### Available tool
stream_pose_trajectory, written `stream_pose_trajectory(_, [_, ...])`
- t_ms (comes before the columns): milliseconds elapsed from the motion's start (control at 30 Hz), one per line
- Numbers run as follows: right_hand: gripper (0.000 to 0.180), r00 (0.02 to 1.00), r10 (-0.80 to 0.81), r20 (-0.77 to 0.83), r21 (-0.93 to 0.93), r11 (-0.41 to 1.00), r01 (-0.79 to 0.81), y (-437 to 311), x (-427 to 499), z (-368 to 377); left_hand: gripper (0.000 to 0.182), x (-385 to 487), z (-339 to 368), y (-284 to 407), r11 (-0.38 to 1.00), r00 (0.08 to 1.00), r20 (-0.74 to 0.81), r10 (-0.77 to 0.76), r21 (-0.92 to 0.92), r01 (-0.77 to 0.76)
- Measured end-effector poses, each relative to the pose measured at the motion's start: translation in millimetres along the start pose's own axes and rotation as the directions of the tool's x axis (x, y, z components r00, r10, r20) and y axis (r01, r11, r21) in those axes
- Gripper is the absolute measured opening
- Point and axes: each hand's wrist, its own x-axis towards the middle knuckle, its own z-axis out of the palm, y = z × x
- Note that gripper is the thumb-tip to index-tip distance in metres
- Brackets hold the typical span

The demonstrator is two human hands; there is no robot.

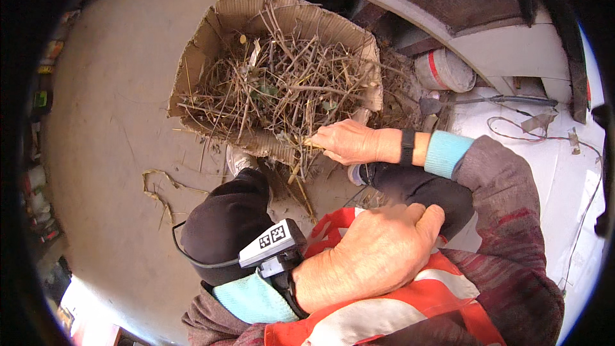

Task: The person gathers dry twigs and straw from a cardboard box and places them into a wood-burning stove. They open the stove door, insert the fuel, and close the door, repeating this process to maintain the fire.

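A torn corrugated cardboard box stands on the floor before me, heaped with dry twigs. A few leaves lie among the sticks. At its near right edge my right hand is closed around some thin twigs, one of them yellowish; its fingertips are partly hidden. Much closer to the camera, my left hand is held over my lap with its fingers curled. The inside of that hand faces away, so whether it holds anything is hidden. A longer stalk slants down to the floor between my legs.
My knees flank the near side of the box. A bent dry stalk lies on the floor at left. To the right are a whitish container with a red stripe, a small dark-bladed tool and a thin cable on a white surface.
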Motion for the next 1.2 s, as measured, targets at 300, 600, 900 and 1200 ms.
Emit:
stream_pose_trajectory(300, [0.045,0.937,-0.287,-0.197,-0.669,0.738,0.086,18.2,36.9,45.5,0.033,3.9,-3.4,-5.3,0.999,0.999,-0.003,-0.045,0.026,0.045])
stream_pose_trajectory(600, [0.04,0.926,-0.344,-0.158,-0.707,0.693,0.137,54.2,55.2,57.8,0.034,4.1,-0.6,-7.3,0.997,0.997,0.0,-0.076,0.022,0.076])
stream_pose_trajectory(900, [0.015,0.944,-0.279,-0.174,-0.411,0.892,0.187,68.6,55.8,32.4,0.035,2.9,-7.5,-9.4,0.995,0.995,0.011,-0.104,0.009,0.104])
stream_pose_trajectory(1200, [0.025,0.871,0.054,-0.488,0.118,0.993,0.005,59.6,72.7,-22.4,0.033,5.5,-8.9,-9.5,0.994,0.994,0.019,-0.103,-0.026,0.104])
